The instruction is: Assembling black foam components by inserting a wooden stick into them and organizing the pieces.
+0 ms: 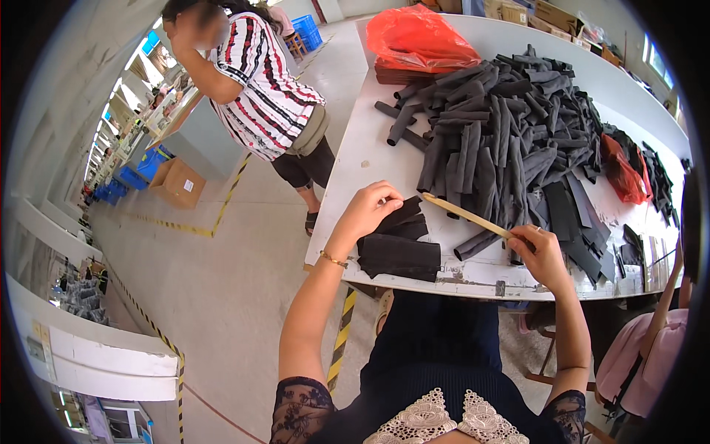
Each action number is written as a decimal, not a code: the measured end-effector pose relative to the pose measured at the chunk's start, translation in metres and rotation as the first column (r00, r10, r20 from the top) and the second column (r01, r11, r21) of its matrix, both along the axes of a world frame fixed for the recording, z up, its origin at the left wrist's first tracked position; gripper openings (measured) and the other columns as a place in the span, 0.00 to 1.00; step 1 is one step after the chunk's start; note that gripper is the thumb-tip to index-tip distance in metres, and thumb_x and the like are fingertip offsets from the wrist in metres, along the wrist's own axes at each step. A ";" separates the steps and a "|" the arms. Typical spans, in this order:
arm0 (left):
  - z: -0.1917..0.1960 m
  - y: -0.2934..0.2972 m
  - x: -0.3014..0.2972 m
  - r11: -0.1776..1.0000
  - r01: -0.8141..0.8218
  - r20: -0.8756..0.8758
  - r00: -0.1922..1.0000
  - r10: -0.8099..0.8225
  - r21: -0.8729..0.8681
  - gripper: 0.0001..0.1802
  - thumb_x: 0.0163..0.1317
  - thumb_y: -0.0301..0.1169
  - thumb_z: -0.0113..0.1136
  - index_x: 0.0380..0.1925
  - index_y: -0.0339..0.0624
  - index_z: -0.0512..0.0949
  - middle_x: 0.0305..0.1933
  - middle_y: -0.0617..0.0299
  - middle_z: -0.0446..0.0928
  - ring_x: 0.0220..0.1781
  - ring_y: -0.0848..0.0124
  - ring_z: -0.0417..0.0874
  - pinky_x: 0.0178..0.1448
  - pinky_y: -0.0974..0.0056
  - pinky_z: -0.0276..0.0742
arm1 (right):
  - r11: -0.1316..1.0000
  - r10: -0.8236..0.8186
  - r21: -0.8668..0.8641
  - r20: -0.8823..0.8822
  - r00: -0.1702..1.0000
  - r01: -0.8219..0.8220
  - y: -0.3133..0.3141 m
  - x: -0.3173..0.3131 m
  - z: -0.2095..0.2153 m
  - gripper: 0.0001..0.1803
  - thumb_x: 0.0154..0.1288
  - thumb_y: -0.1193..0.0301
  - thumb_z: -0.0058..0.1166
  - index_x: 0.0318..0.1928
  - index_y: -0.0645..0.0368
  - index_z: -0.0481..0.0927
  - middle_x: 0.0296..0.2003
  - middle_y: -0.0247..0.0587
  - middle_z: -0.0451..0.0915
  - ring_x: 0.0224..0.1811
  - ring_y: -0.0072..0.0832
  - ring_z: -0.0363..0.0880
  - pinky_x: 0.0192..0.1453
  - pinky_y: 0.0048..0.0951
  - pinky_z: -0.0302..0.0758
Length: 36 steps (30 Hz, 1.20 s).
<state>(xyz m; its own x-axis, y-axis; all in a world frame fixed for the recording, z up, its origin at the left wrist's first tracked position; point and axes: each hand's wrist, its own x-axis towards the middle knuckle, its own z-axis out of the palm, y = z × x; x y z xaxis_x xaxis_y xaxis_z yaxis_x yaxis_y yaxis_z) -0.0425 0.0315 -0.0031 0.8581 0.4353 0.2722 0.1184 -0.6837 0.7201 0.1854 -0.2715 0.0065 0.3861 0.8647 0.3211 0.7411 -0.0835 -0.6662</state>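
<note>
My left hand [367, 209] pinches the top edge of a flat black fabric sleeve [403, 214] that lies on a small stack of the same black pieces [399, 257] near the front edge of the white table [355, 159]. My right hand [542, 255] grips one end of a thin wooden stick [466, 215]. The stick slants up and left, its tip reaching the held sleeve. A large heap of black fabric tubes [510, 126] lies just beyond both hands.
An orange plastic bag [418, 37] sits at the table's far end and a red one [623, 172] at the right. A person in a striped shirt [259, 81] stands left of the table. Another person in pink [643, 355] sits at my right. Cardboard boxes [177, 183] stand on the floor.
</note>
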 end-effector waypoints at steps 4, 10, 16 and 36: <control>-0.006 0.007 -0.014 1.000 -0.003 0.072 0.997 0.003 0.001 0.06 0.61 0.28 0.65 0.34 0.38 0.83 0.35 0.62 0.81 0.36 0.72 0.80 0.41 0.67 0.74 | 0.997 0.064 -0.030 -0.015 0.998 -0.065 0.013 -0.008 0.003 0.09 0.62 0.74 0.61 0.40 0.67 0.82 0.29 0.47 0.81 0.28 0.37 0.79 0.34 0.33 0.73; 0.007 -0.010 0.001 0.995 0.057 0.187 0.980 -0.072 0.087 0.05 0.53 0.25 0.67 0.27 0.37 0.80 0.31 0.57 0.79 0.34 0.64 0.81 0.41 0.62 0.77 | 0.998 0.025 -0.057 0.036 0.999 -0.023 0.001 -0.006 -0.003 0.07 0.58 0.77 0.61 0.38 0.66 0.81 0.27 0.48 0.79 0.27 0.40 0.78 0.34 0.33 0.71; 0.005 -0.042 0.004 0.914 0.117 0.198 0.958 -0.207 0.390 0.04 0.55 0.30 0.66 0.26 0.45 0.80 0.35 0.64 0.75 0.43 0.64 0.77 0.54 0.58 0.70 | 0.993 0.117 -0.035 0.121 0.986 -0.114 0.018 -0.027 -0.005 0.09 0.59 0.80 0.59 0.42 0.65 0.80 0.26 0.45 0.78 0.24 0.34 0.75 0.30 0.31 0.69; -0.037 -0.141 0.034 0.212 0.490 0.522 0.675 0.522 -0.845 0.16 0.71 0.43 0.57 0.43 0.39 0.77 0.33 0.60 0.78 0.38 0.63 0.83 0.53 0.52 0.81 | 0.975 0.101 0.215 -0.179 0.979 -0.061 0.043 -0.113 -0.057 0.28 0.60 0.86 0.50 0.62 0.59 0.71 0.39 0.51 0.80 0.28 0.37 0.80 0.33 0.34 0.75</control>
